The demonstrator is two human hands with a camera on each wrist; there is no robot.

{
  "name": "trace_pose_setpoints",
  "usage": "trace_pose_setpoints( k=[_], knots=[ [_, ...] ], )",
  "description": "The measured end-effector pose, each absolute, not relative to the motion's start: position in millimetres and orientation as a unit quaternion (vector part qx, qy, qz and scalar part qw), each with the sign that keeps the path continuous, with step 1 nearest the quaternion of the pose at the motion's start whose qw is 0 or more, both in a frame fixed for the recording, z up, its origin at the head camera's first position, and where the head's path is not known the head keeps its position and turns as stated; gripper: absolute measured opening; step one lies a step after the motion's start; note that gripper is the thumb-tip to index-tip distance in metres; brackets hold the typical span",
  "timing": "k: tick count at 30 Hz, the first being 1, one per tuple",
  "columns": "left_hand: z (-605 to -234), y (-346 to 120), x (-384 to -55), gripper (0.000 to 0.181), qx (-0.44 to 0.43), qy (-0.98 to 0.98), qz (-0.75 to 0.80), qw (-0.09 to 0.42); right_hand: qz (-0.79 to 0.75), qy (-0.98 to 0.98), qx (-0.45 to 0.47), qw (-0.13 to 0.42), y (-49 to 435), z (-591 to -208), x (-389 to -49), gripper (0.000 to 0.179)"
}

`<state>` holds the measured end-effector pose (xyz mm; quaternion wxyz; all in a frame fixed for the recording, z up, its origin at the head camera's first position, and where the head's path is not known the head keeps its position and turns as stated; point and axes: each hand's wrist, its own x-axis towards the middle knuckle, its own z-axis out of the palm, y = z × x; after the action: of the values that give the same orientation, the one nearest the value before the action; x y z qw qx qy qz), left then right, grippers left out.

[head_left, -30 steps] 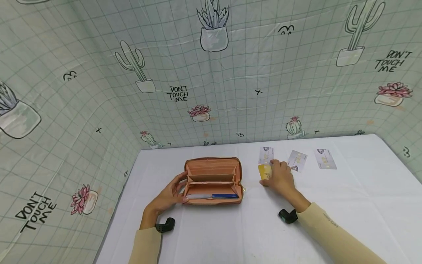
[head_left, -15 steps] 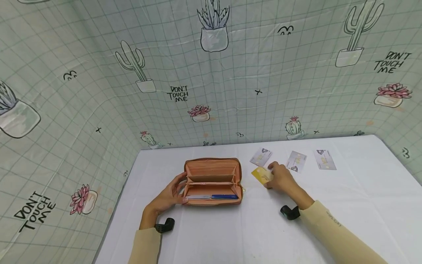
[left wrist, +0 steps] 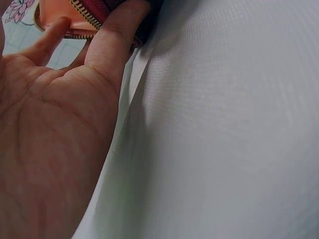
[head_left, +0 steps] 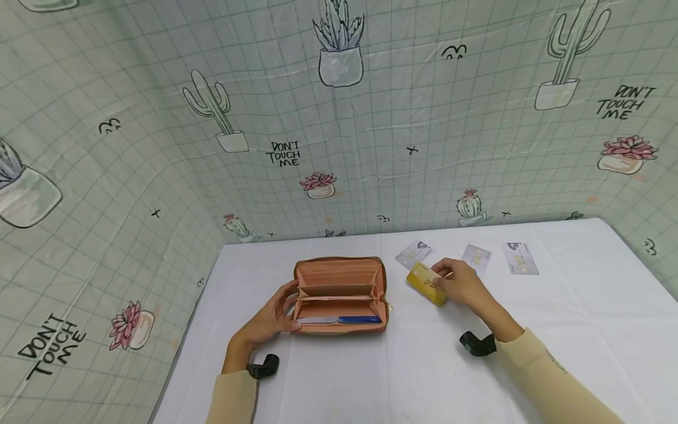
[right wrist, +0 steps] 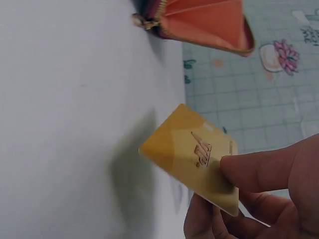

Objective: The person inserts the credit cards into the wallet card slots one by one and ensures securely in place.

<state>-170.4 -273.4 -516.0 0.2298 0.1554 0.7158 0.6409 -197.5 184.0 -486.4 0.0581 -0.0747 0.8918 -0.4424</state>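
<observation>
Holds yellow card (head_left: 424,282) in right hand (head_left: 465,285), off the cloth (head_left: 349,377), pinched toward its 3 o'clock side, grip closed down to card thickness. From that grip, has card jutting toward 9 o'clock, long axis slanting 10 to 4. Has wallet (head_left: 341,307) farther out, also about 9 o'clock, near but apart, unzipped, long axis running 9 to 3. Probably worth watching that mismatch: card askew to wallet. Grips wallet around its 8 o'clock corner with left hand (head_left: 271,315), well apart from yellow card. Has a silver card (head_left: 413,255) lying just beyond yellow card, toward 11 o'clock.
</observation>
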Motion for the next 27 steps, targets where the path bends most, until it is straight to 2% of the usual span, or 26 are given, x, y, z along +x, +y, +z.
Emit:
trace_pose_setpoints(
  k=[10,27],
  knots=[
    [-516.1,-273.1,-171.2,0.11,0.153,0.712,0.647,0.224,-0.496,0.864,-0.078,0.037,175.8,-459.3,-194.4,0.022],
    [-520.8,-272.7,-169.7,0.107,0.161,0.707,0.652,0.222,-0.537,0.833,-0.132,-0.021,127.3,-446.8,-194.5,0.017]
  ],
)
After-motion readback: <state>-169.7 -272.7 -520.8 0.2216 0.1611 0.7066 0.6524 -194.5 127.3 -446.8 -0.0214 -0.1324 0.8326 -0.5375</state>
